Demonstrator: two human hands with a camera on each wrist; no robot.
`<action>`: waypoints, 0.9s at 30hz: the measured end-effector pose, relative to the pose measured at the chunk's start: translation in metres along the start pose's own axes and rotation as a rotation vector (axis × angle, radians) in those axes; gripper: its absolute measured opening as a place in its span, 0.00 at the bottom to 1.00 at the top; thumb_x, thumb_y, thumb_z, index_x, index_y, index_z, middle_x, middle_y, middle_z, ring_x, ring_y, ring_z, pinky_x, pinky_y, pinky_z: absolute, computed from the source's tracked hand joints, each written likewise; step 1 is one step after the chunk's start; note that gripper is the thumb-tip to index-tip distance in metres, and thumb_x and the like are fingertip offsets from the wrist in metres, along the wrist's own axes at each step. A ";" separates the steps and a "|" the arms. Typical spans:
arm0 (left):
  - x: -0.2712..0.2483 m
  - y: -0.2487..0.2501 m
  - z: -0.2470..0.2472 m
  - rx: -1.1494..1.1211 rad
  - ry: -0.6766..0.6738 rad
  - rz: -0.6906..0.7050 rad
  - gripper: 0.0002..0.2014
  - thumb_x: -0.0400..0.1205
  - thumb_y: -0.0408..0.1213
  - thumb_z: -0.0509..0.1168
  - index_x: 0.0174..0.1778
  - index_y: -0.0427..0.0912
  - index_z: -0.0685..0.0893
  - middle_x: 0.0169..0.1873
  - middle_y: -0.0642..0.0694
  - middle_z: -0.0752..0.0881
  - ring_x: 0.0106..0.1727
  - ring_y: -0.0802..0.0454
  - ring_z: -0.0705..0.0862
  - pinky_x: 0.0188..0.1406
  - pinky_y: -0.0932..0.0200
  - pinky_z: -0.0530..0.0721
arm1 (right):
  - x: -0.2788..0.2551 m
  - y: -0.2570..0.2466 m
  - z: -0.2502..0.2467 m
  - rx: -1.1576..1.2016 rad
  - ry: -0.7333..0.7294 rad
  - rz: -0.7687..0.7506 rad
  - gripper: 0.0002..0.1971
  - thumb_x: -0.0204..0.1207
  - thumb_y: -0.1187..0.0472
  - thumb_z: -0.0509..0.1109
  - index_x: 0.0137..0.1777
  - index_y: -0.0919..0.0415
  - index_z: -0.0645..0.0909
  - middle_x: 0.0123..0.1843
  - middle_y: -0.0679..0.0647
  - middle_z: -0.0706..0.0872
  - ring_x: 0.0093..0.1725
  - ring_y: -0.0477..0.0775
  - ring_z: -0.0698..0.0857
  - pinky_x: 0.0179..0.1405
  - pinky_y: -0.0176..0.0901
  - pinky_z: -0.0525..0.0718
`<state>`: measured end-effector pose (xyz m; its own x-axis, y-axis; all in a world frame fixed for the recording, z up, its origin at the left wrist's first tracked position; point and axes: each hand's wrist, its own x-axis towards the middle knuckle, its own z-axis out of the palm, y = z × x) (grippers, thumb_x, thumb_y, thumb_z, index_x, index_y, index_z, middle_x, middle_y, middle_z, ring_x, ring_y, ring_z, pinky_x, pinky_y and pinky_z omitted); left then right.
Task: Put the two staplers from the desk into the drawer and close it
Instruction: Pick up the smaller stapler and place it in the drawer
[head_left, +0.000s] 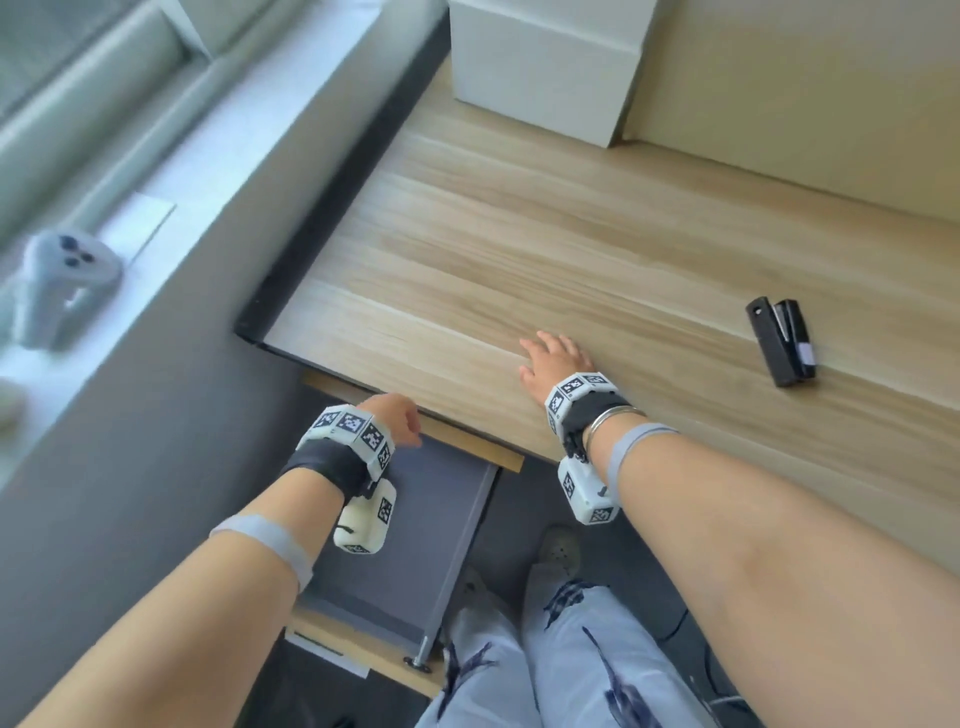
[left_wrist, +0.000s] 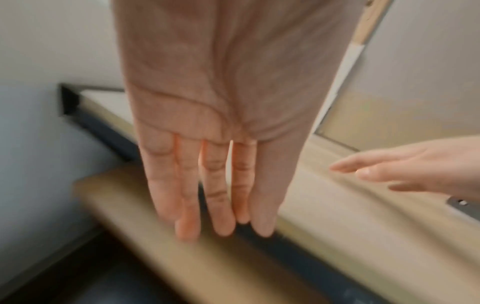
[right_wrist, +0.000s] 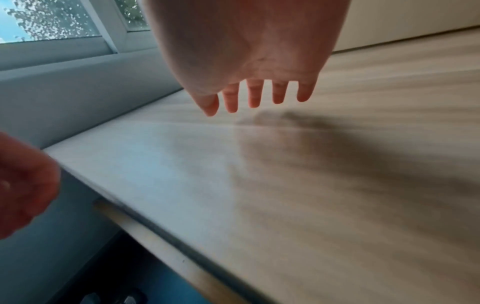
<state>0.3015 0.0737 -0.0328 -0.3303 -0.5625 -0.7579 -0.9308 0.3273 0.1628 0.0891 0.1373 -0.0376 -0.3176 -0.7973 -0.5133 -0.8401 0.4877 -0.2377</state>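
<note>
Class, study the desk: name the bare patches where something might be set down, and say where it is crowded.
Bare wood runs between the white box and the right hand, and between that hand and the black stapler. Crowded: the front edge, where the left hand is over the open drawer.

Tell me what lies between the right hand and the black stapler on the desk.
Nothing visible: only bare desk separates the right hand from the stapler, which lies off to its right. The hand is open.

Open drawer unobstructed from above; bare desk between — only white box far back.
</note>
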 end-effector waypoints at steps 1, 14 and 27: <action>-0.002 0.011 -0.012 -0.002 0.005 0.023 0.14 0.76 0.37 0.68 0.57 0.39 0.86 0.60 0.41 0.87 0.54 0.44 0.86 0.50 0.56 0.83 | -0.001 0.006 -0.008 0.003 0.013 0.005 0.26 0.83 0.53 0.56 0.81 0.48 0.61 0.85 0.50 0.58 0.85 0.58 0.55 0.83 0.56 0.54; 0.059 0.168 -0.076 -0.116 0.049 0.182 0.16 0.78 0.33 0.67 0.62 0.34 0.82 0.45 0.41 0.84 0.43 0.46 0.82 0.31 0.60 0.79 | -0.002 0.173 -0.093 -0.037 0.238 0.422 0.25 0.77 0.64 0.61 0.75 0.54 0.67 0.78 0.56 0.70 0.80 0.60 0.62 0.78 0.58 0.60; 0.105 0.210 -0.062 -0.224 0.290 0.252 0.13 0.79 0.27 0.60 0.55 0.34 0.86 0.57 0.36 0.88 0.60 0.38 0.85 0.62 0.48 0.83 | 0.023 0.248 -0.082 0.239 0.181 0.686 0.43 0.79 0.65 0.65 0.85 0.51 0.39 0.73 0.65 0.69 0.65 0.67 0.80 0.65 0.57 0.76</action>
<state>0.0611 0.0363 -0.0394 -0.5521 -0.6863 -0.4733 -0.8158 0.3275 0.4768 -0.1625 0.2110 -0.0404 -0.8209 -0.3220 -0.4716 -0.3151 0.9442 -0.0960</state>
